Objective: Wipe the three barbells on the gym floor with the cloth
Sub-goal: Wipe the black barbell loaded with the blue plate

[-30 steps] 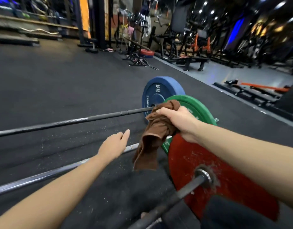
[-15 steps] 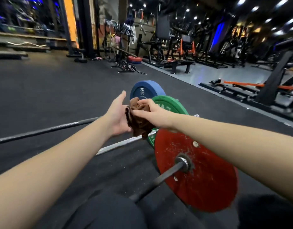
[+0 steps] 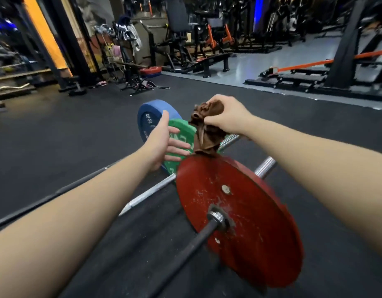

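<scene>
Three barbells lie side by side on the black gym floor. The nearest has a red plate [image 3: 246,222] on a dark bar [image 3: 183,254]. Behind it come a green plate [image 3: 181,134] on a silver bar [image 3: 151,192] and a blue plate [image 3: 151,117] on a dark bar. My right hand [image 3: 224,114] grips a bunched brown cloth [image 3: 207,130], which hangs down to the red plate's top edge. Just left of the cloth, in front of the green plate, my left hand [image 3: 164,143] is held out with its fingers straight, holding nothing.
Black rubber flooring [image 3: 67,136] stretches to the left and far side. Weight benches, racks and a stand with hanging items [image 3: 129,39] crowd the back. A grey floor strip with an orange-barred machine [image 3: 315,65] lies at the right.
My right hand lifted the cloth up and to the right. My left hand came off the cloth and now hovers open beside it. The view moved closer over the red plate.
</scene>
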Tool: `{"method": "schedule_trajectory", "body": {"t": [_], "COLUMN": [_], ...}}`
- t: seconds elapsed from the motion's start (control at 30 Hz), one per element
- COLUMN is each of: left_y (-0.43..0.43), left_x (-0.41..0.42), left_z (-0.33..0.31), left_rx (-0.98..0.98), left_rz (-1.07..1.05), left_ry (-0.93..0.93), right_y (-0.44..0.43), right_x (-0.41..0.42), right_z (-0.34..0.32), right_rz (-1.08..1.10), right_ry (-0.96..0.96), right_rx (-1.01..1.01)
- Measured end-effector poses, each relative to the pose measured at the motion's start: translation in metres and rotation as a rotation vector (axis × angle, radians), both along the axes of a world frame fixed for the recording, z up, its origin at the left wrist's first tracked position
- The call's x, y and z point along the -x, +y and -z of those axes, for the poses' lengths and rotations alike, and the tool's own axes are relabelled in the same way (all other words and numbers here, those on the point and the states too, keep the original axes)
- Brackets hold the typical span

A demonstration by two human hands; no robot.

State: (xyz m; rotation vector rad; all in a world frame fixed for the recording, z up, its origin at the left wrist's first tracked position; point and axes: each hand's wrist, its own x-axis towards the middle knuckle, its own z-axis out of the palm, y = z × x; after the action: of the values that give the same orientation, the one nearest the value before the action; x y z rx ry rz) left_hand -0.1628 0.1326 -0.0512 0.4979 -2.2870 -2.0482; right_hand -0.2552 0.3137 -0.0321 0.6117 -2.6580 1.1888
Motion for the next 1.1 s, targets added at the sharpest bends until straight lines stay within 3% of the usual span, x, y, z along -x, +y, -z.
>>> {"method": "schedule_trajectory", "body": {"t": [0.13, 0.23, 0.33, 0.53, 0.73, 0.9, 1.1], "left_y": [0.028, 0.042, 0.052, 0.052, 0.045, 0.045, 0.041], "left_x": [0.063, 0.094, 0.115, 0.166, 0.211, 0.231, 0.237], "left_z": [0.024, 0.047, 0.056, 0.066, 0.056, 0.06, 0.065], "left_rx": [0.238, 0.522, 0.753, 0.994, 1.347, 1.409, 1.591], "left_rz": [-0.033, -0.078, -0.117, -0.209, -0.05, 0.112, 0.254], "left_ry": [0.044, 0.095, 0.12, 0.102, 0.128, -0.061, -0.185], "right_y": [0.062, 0.085, 0.097, 0.086, 0.063, 0.061, 0.083], "right_x": [0.072, 0.109, 0.134, 0.169, 0.186, 0.207, 0.242], "right_z": [0.011, 0.048, 0.096, 0.164, 0.188, 0.205, 0.224], "right_rz": [0.18, 0.245, 0.249, 0.229, 0.229, 0.239, 0.447], "right_ry": [-0.094, -0.18, -0.26, -0.379, -0.437, -0.477, -0.441], "right_rx": [0.153, 0.272, 0.287, 0.231, 0.279, 0.317, 0.463]}}
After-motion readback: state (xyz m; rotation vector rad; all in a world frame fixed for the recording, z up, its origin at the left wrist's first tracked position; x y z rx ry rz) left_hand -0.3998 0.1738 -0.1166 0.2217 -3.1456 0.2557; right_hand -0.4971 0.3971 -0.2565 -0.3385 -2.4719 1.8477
